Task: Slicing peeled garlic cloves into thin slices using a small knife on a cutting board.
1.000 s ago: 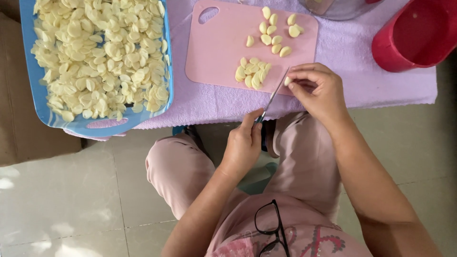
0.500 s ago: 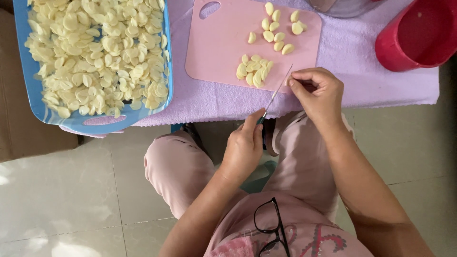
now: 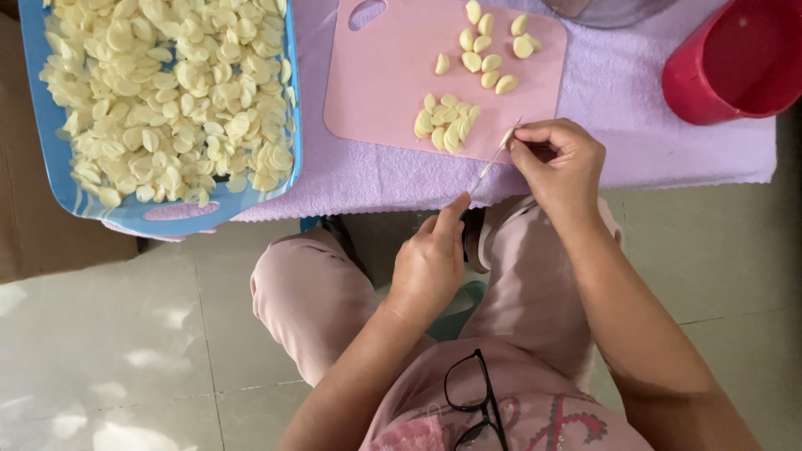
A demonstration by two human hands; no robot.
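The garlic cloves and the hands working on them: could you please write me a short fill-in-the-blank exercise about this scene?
1. The left hand holds a small ____ by its handle.
2. The right hand pinches one garlic clove against the ____.
3. The heap of peeled garlic cloves fills a ____ tray.
4. The cutting board is ____ in colour.

Missing words: knife; blade; blue; pink
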